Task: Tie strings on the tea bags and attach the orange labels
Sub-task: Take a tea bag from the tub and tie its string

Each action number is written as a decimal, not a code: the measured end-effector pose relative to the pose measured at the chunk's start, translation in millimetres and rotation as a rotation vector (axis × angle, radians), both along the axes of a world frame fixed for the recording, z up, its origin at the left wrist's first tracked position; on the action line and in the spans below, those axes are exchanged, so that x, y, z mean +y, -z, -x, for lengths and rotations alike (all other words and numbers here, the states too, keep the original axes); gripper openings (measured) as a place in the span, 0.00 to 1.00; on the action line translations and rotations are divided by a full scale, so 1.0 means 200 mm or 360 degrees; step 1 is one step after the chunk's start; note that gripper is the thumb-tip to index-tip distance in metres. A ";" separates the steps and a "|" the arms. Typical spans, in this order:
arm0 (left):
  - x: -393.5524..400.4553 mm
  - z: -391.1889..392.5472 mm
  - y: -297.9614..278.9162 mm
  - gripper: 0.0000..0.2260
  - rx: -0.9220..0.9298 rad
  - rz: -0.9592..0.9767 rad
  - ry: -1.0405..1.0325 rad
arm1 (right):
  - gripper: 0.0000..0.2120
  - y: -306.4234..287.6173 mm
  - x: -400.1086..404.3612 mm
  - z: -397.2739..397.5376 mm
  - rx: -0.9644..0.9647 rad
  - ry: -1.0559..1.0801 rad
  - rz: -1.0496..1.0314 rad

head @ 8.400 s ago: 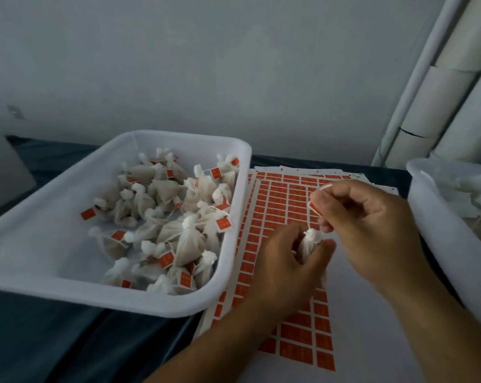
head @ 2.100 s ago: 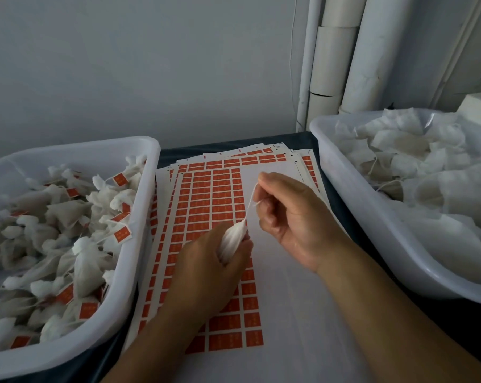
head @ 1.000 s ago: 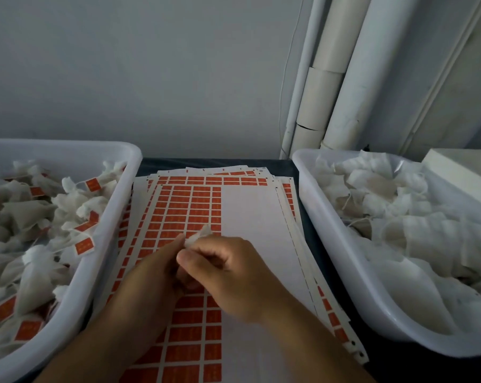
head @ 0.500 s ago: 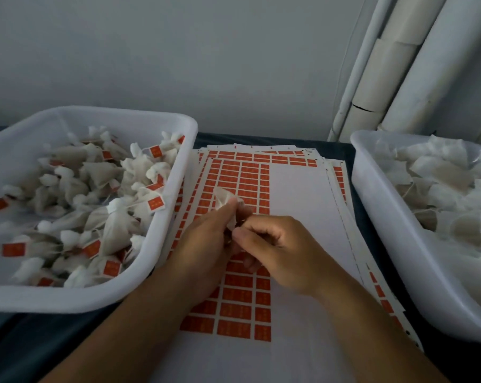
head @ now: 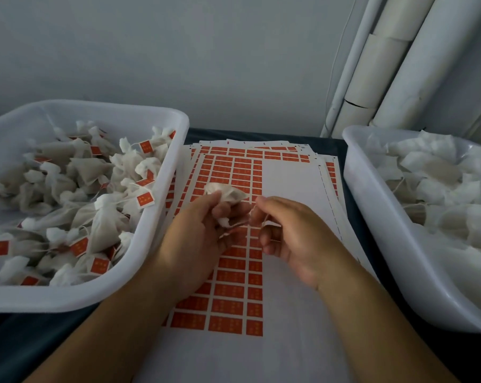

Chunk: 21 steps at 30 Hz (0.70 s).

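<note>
A white tea bag (head: 228, 195) sits pinched in the curled fingers of the left hand (head: 198, 239), above the middle of the table; the right hand (head: 292, 236), just beside it, pinches the thin string (head: 240, 223) between curled fingertips; beneath lie sheets of orange labels (head: 234, 275); a left tub (head: 162, 205) holds labelled bags; a right tub (head: 372, 217) holds plain ones.

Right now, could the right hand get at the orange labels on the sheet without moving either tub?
Probably yes: the right hand hovers directly over the label sheet, nothing between them, though it pinches a string.
</note>
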<state>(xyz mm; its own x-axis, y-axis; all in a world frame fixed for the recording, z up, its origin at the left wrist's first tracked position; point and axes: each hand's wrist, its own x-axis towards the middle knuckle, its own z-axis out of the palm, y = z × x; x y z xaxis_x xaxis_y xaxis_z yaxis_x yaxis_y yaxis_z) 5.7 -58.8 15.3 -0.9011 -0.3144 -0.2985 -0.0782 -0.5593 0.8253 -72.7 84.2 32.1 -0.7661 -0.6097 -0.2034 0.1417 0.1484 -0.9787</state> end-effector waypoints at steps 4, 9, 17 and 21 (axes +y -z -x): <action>0.01 -0.01 0.01 0.15 -0.0292 0.0715 0.0055 | 0.18 -0.01 0.02 0.04 -0.0371 0.0151 0.0215; 0.02 -0.03 -0.01 0.15 -0.0276 0.1353 0.0300 | 0.17 0.00 0.02 0.04 0.0096 0.0120 0.0009; 0.06 0.00 0.08 0.14 -0.0141 0.2245 0.0226 | 0.12 0.00 0.03 0.01 0.0979 -0.0044 -0.0173; 0.06 0.00 0.11 0.19 0.0185 0.2299 0.0248 | 0.11 0.00 0.04 0.01 0.1200 -0.0159 -0.0215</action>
